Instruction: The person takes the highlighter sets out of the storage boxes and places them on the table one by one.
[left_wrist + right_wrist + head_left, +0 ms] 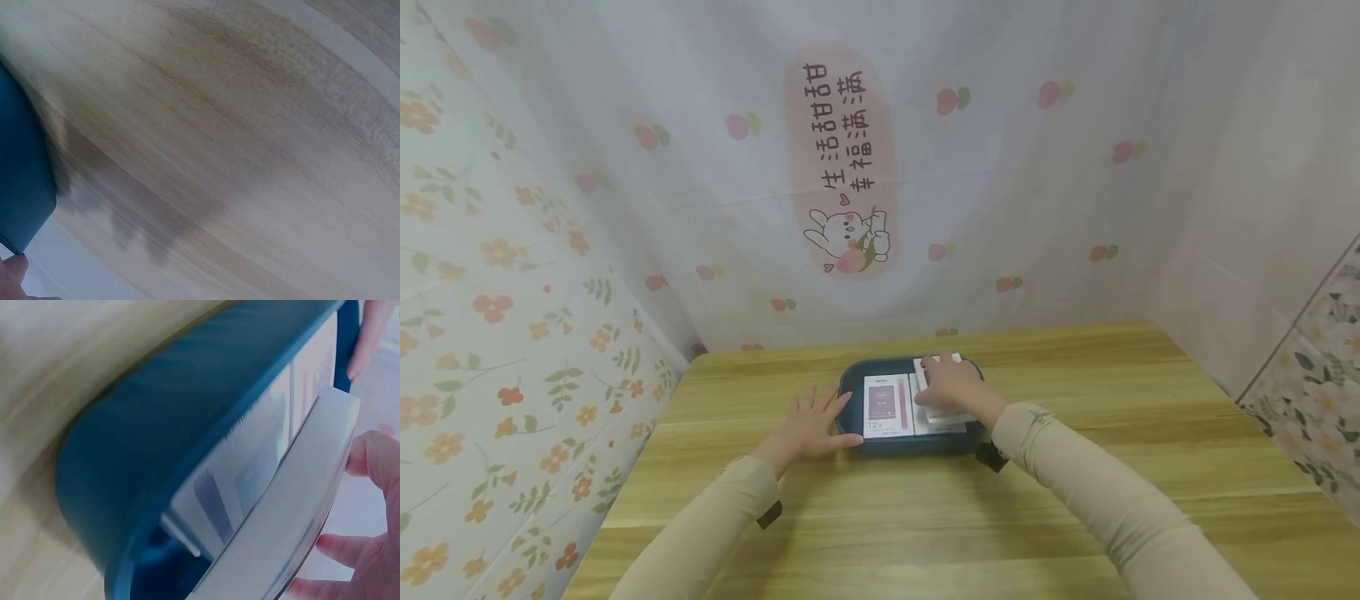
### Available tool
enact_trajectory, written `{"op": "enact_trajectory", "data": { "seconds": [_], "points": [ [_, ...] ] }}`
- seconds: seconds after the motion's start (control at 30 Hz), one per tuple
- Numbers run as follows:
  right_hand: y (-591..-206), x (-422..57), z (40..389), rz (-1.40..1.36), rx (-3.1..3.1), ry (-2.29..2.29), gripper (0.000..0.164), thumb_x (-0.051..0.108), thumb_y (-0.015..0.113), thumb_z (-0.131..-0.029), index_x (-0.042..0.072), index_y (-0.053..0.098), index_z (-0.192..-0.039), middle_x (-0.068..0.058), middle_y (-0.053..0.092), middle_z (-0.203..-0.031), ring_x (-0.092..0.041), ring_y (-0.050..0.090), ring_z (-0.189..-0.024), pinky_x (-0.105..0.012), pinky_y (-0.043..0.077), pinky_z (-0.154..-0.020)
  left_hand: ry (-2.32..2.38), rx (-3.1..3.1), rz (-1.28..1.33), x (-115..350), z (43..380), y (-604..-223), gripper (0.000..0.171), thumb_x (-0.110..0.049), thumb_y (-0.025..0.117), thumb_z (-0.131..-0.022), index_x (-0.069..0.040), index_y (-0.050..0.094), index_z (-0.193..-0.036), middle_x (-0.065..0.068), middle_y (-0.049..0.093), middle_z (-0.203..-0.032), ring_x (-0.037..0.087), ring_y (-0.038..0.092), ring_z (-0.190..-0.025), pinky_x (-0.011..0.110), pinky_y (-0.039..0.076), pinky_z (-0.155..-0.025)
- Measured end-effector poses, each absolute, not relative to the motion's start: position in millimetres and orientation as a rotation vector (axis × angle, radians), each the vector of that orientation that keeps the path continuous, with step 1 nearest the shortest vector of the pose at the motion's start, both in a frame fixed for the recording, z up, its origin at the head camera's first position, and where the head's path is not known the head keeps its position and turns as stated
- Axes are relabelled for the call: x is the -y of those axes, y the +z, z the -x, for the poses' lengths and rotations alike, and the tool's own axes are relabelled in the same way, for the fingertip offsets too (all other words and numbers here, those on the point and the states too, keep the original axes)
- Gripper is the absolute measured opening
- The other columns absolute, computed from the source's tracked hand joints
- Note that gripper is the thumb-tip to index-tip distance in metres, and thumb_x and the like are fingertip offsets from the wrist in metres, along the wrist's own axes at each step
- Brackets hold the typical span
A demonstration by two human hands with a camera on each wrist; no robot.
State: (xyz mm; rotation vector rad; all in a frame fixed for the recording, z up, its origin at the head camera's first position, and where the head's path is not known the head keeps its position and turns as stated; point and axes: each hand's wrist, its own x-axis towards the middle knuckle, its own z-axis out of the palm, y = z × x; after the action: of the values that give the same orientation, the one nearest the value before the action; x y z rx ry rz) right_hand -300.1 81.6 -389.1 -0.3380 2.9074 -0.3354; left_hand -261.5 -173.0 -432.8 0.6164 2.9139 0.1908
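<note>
A dark blue bin (880,447) with rounded corners stands on the table. In it lies a white box with a purple panel (887,406) marked 12, and another pale box (250,469) beside it. My right hand (953,385) grips a white box (281,500), fingers and thumb on its edges; in the right wrist view this box is tilted over the bin. With fingers spread, my left hand (811,429) rests at the bin's left rim. The left wrist view shows only a bit of that hand (14,275) by the bin's wall (25,169).
The wooden table (880,525) extends around the bin on all sides. Behind it hangs a pale curtain (1000,192) with fruit prints and writing. A flowered curtain (512,350) borders the left side, and another flowered cloth (1318,392) is at the right.
</note>
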Motion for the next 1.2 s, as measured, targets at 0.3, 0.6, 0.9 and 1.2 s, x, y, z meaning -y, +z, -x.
{"op": "enact_trajectory", "data": {
  "seconds": [0.3,0.6,0.9,1.2],
  "points": [
    [-373.7,-109.5,303.4,0.324,-2.951,-0.412,0.065,0.033,0.061,-0.073,0.006,0.045,-0.13,-0.023,0.042,-0.131,-0.042,0.041,-0.116,-0.056,0.033,-0.094,0.208,-2.914,-0.616,174.9,262.2,-435.5,0.086,-0.07,0.042,-0.081,-0.018,0.022,-0.147,0.012,0.011,-0.153,0.048,0.005,-0.135,0.066,0.005,-0.103],
    [-358.2,-146.2,297.4,0.294,-2.976,-0.417,0.071,0.034,0.06,-0.076,0.0,0.039,-0.134,-0.029,0.041,-0.132,-0.046,0.04,-0.116,-0.058,0.035,-0.092,0.189,-2.92,-0.605,172.2,264.5,-435.9,0.086,-0.07,0.041,-0.081,-0.019,0.02,-0.147,0.01,0.011,-0.154,0.047,0.005,-0.136,0.066,0.006,-0.103],
    [-367.5,-180.8,286.4,0.191,-2.985,-0.476,0.068,0.022,0.06,-0.078,-0.008,0.035,-0.134,-0.038,0.033,-0.131,-0.053,0.039,-0.112,-0.062,0.034,-0.091,0.179,-2.92,-0.61,169.7,264.7,-435.8,0.087,-0.069,0.042,-0.081,-0.016,0.021,-0.147,0.011,0.012,-0.153,0.048,0.008,-0.135,0.066,0.006,-0.102],
    [-388.4,-187.2,268.6,0.264,-2.937,-0.53,0.062,0.025,0.056,-0.083,-0.009,0.039,-0.132,-0.04,0.035,-0.129,-0.052,0.04,-0.114,-0.061,0.038,-0.089,0.181,-2.918,-0.606,171.3,261.7,-436.3,0.086,-0.068,0.042,-0.082,-0.015,0.021,-0.147,0.012,0.012,-0.153,0.048,0.009,-0.135,0.066,0.009,-0.102]
  ]
}}
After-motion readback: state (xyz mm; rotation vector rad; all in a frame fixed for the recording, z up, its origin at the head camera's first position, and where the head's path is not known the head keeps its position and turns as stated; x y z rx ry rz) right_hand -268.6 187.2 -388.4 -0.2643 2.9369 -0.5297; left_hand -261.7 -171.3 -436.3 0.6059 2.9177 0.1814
